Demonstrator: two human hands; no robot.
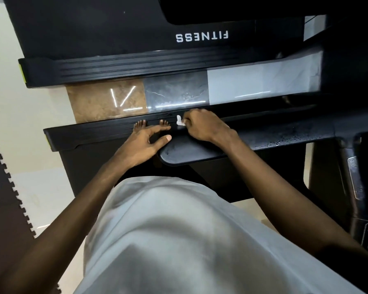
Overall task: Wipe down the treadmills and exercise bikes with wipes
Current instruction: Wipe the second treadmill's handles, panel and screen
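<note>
White wipe (pixel 180 122) pinched in right hand (pixel 204 127) at far edge of treadmill handrail (pixel 191 152); left hand (pixel 143 143) fingers spread, gripping nothing, over handrail's left end.

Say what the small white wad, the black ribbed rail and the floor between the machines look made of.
Small white wad: crumpled tissue or wipe, matte. Black ribbed rail: likely moulded plastic, grooved, dull sheen. Floor: polished stone-look tiles, mirroring lights.
</note>
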